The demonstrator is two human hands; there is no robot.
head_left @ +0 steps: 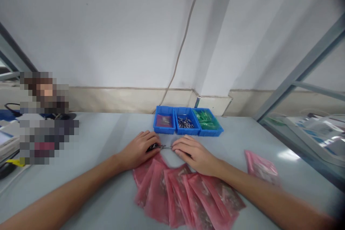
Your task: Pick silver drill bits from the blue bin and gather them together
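Observation:
My left hand [142, 147] rests on the table with its fingers curled around a bundle of small dark metal pieces [154, 146]. A thin, shiny metal pin [167, 147] bridges the gap between the two hands. Its right end meets the fingertips of my right hand [194, 152], which are bent and drawn together. Just below the hands lies a fan of overlapping pink plastic bags [157, 194] with small metal parts showing inside. Part of the fan is covered by my hands and right forearm.
Three blue bins stand behind the hands: one with pink bags [163, 120], one with loose metal pins [185, 122], one with green packets [206, 118]. Another pink bag [261, 169] lies at right. A pixelated person [48, 115] and papers are at left; metal frames flank the table.

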